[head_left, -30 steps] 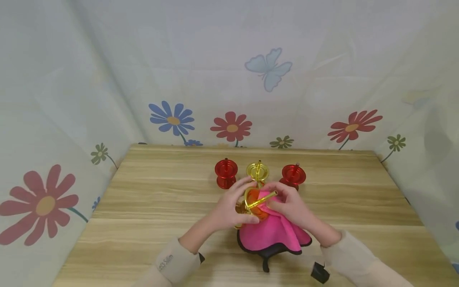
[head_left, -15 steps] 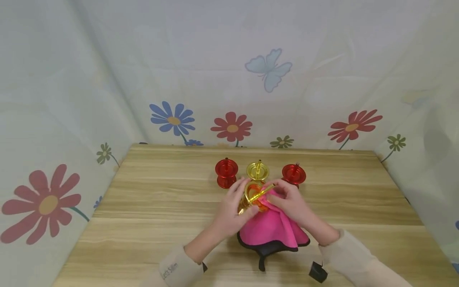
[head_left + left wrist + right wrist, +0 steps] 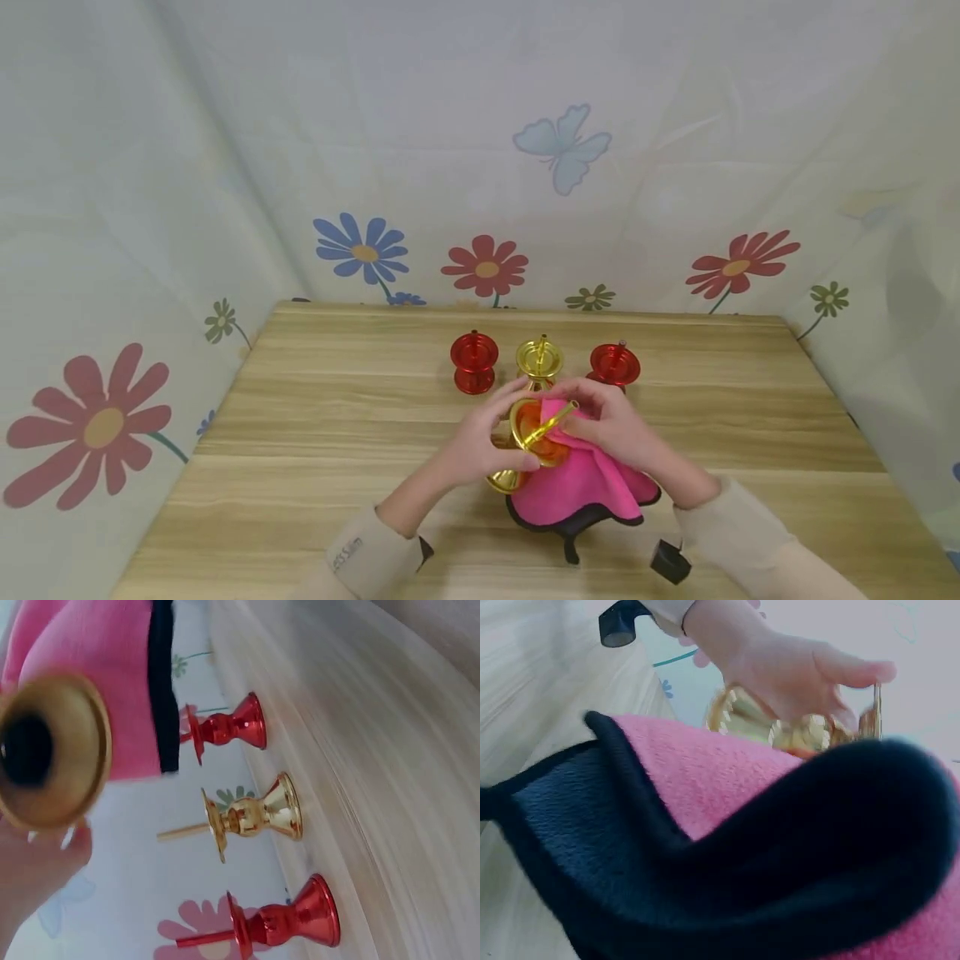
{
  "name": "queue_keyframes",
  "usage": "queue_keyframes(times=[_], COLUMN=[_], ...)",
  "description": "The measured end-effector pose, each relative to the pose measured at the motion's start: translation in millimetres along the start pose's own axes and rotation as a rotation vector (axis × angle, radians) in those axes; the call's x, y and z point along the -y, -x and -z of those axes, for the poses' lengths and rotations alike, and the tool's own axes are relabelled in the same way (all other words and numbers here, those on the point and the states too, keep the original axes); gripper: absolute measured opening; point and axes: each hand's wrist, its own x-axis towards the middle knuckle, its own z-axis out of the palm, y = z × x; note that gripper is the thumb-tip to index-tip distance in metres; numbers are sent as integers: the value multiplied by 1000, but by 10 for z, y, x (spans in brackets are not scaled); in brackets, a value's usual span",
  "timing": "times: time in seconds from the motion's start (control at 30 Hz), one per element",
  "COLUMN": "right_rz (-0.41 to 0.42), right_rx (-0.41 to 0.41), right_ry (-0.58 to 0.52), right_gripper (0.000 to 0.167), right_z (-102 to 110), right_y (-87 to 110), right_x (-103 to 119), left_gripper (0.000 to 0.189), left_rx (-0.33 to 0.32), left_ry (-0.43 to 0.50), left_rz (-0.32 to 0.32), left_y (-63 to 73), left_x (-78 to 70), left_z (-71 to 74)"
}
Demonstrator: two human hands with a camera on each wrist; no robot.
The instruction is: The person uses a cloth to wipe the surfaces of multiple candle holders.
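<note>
In the head view my left hand (image 3: 476,446) grips a gold candle holder (image 3: 507,481), tilted so its dish and spike face my right hand. Its flared base, dark inside, shows close up in the left wrist view (image 3: 84,761). My right hand (image 3: 618,429) pinches a pink cloth (image 3: 562,492) with black edging and presses it into the dish beside the spike. The cloth hangs down in folds, its dark underside (image 3: 570,817) filling much of the right wrist view. The right fingertips are partly hidden by the cloth.
Behind my hands stand a red candle holder (image 3: 474,358), a second gold one (image 3: 539,358) and another red one (image 3: 615,363) in a row on the wooden table (image 3: 337,400). A flower-printed curtain (image 3: 420,167) rises behind and at both sides.
The held candle holder has tipped up, then back down, its base showing more now. The cloth has swung a little left, then right with it. The standing candle holders stay put.
</note>
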Motion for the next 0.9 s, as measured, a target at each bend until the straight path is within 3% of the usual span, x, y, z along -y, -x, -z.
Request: queue_keyframes(times=[0.07, 0.1, 0.2, 0.33, 0.43, 0.57, 0.67, 0.77, 0.9], right_rz=[9, 12, -7, -64, -88, -87, -63, -37, -6], right_rx=[25, 23, -36, -130, -162, -168, -166, -159, -119], right_ry=[9, 17, 14, -17, -47, -51, -20, 15, 40], right_gripper=[27, 27, 25, 23, 24, 25, 24, 23, 24], right_z=[15, 17, 4, -23, -51, -95, -114, -109, -80], right_y=[-3, -5, -17, -32, -42, -42, -36, -29, -19], right_x=[-7, -13, -31, -29, -15, -12, -19, -26, -39], left_gripper=[72, 72, 68, 55, 62, 86, 92, 90, 87], left_rx=[62, 58, -83, -268, -295, -325, -369, -365, -234], left_ry=[50, 66, 25, -133, -209, -224, -235, -234, -174], left_rz=[25, 35, 11, -94, -118, -50, -46, -67, -31], left_y=[-1, -2, 5, 28, 38, 34, 15, 1, 9], left_x=[25, 38, 66, 61, 37, -2, -13, -14, -21], left_z=[40, 44, -6, -124, -201, -273, -290, -263, -173])
